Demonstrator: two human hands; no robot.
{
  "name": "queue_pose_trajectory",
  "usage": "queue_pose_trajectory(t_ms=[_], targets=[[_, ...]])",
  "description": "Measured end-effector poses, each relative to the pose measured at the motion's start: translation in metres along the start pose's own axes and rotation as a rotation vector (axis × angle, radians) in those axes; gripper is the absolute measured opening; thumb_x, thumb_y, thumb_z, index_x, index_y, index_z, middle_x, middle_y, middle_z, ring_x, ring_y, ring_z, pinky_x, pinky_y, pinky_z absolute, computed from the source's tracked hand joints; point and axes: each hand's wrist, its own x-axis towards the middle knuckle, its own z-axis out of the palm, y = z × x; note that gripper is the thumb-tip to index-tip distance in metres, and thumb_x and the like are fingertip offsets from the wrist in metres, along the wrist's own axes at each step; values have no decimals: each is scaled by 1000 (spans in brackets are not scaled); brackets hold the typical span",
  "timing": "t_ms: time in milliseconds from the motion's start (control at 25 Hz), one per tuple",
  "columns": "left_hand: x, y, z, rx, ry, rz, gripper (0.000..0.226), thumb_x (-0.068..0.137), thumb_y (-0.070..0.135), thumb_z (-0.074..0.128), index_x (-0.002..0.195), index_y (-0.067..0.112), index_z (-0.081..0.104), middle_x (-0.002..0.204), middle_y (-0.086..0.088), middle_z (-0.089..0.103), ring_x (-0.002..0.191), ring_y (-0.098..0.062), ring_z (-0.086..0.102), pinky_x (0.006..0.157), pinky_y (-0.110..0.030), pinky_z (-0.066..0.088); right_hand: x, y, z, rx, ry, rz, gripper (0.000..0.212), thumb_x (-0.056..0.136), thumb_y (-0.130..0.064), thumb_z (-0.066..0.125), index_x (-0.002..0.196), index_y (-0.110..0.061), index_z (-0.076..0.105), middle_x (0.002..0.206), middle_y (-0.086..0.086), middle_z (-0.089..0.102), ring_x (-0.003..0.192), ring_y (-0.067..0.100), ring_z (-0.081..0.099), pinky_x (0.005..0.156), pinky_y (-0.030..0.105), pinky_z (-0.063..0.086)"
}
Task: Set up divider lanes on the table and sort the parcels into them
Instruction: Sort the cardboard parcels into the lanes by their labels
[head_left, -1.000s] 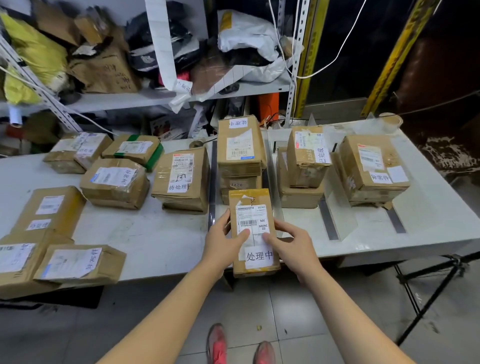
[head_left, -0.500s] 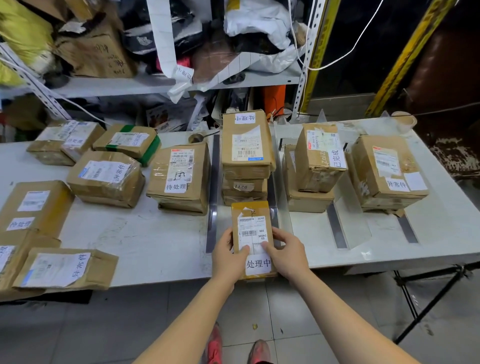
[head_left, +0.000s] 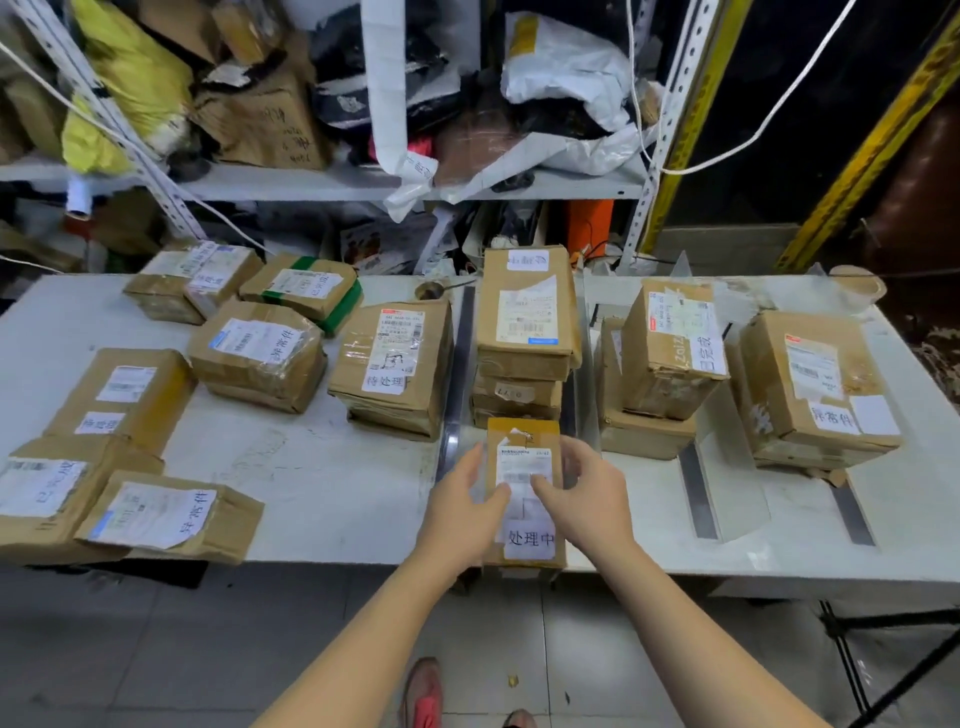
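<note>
A slim brown parcel (head_left: 524, 435), white-labelled 处理中, is laid at the surface (head_left: 337, 483) edge just before the middle parcel stack (head_left: 525, 317). It is flanked by the left grip (head_left: 462, 501) and right grip (head_left: 584, 501); whether it is held cannot be told.

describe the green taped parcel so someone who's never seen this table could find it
Look at the left half of the white table. In the back row there, nearest the shelf, the flat brown parcel is the rightmost one. It alone carries green tape.
</note>
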Motion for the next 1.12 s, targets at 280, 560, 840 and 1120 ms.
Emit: queue_pose_trajectory(t_ms=[280, 560, 840, 1120], targets=[[-8, 73, -142, 297, 273, 177, 66, 89, 31, 74, 149, 27, 47, 141, 4, 60, 127, -13, 57, 102, -30, 48, 33, -127, -6, -230, -114, -444, 59, 84, -37, 76, 139, -24, 59, 137, -6, 63, 130, 17, 55, 105, 35, 48], [8, 70, -286, 792, 460, 47, 72, 86, 45, 69, 151, 35, 41, 147, -1, 54, 130, -28, 52, 97, -41, 52, 57, -230, 67, -418, -183, -618, 59, 86, -37, 73, 141, -27, 56, 139, -3, 62, 131, 22, 53, 102, 40, 49], [71, 24, -445, 784, 454, 10, 70, 89, 49, 64, 151, 26, 42, 139, -3, 59, 128, -28, 53, 93, -41, 52, 92, -313, 210, -596, -250, -573, 56, 86, -39, 70, 140, -25, 57, 138, -1, 63, 128, 23, 56, 96, 38, 49], [177, -36, -593, 707, 345, -1, 71, 93, 45, 61, 156, 22, 37, 151, -4, 50, 135, -27, 49, 101, -41, 50, 149, -393, 355, -531, -323, -359, 62, 92, -38, 69, 148, -19, 51, 148, 1, 56, 135, 23, 53, 105, 36, 47]])
